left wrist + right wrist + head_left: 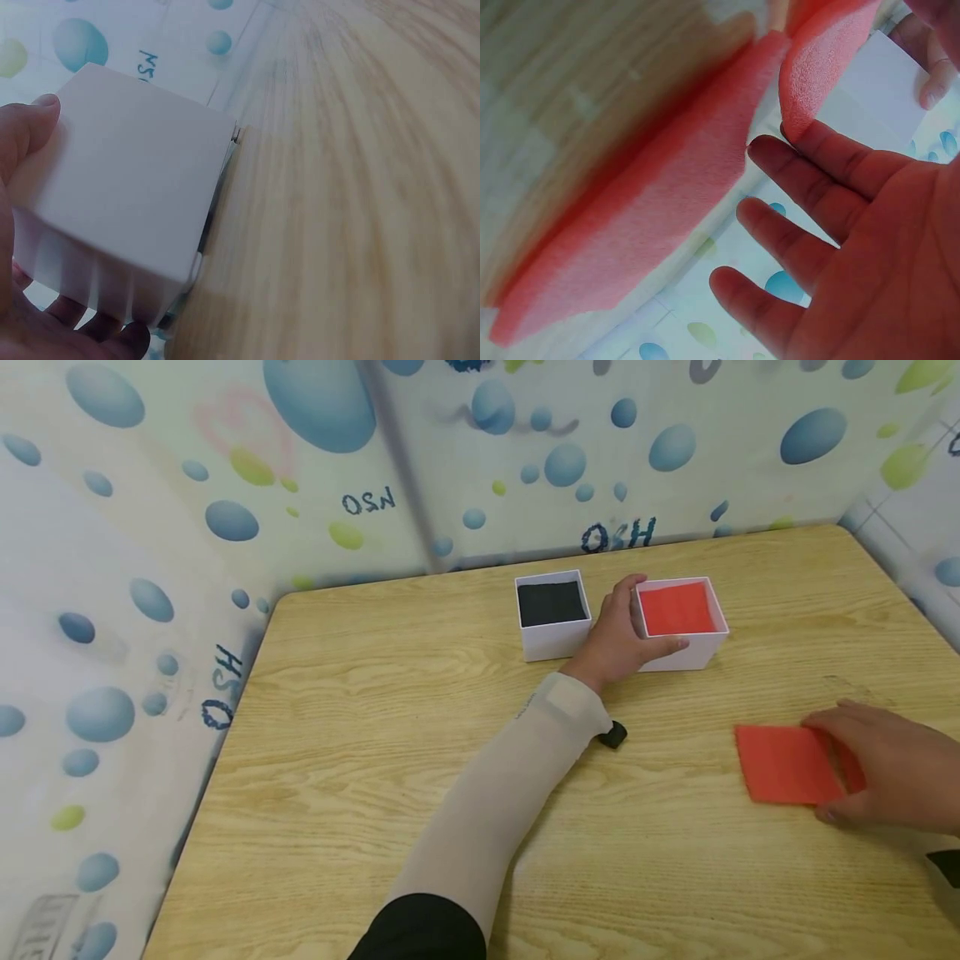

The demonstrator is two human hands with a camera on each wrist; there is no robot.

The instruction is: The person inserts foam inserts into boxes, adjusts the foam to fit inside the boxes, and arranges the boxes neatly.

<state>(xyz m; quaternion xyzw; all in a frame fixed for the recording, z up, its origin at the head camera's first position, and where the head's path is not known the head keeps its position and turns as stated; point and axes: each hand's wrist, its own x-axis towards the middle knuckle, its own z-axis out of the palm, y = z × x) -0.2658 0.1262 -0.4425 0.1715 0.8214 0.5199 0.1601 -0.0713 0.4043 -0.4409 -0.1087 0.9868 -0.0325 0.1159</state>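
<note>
My left hand (609,647) grips a white open-topped box (688,653), thumb along its near wall and fingers around its left side. Thin red foam-like sheeting (677,608) fills that box nearly to the rim. In the left wrist view, the box (135,165) shows its plain wall with the fingers around it. On the right, my right hand (896,768) pinches a small bent red sheet (821,71) between thumb and fingertips. Beneath and beside it, a square red sheet (783,764) lies on the table, partly covered by the hand.
A second white box (555,643), holding a black sheet (552,603), stands just left of my left hand. The wooden table (360,735) backs onto a wall covering (465,468) with blue and green spots. A small black piece (613,735) shows at my left wrist.
</note>
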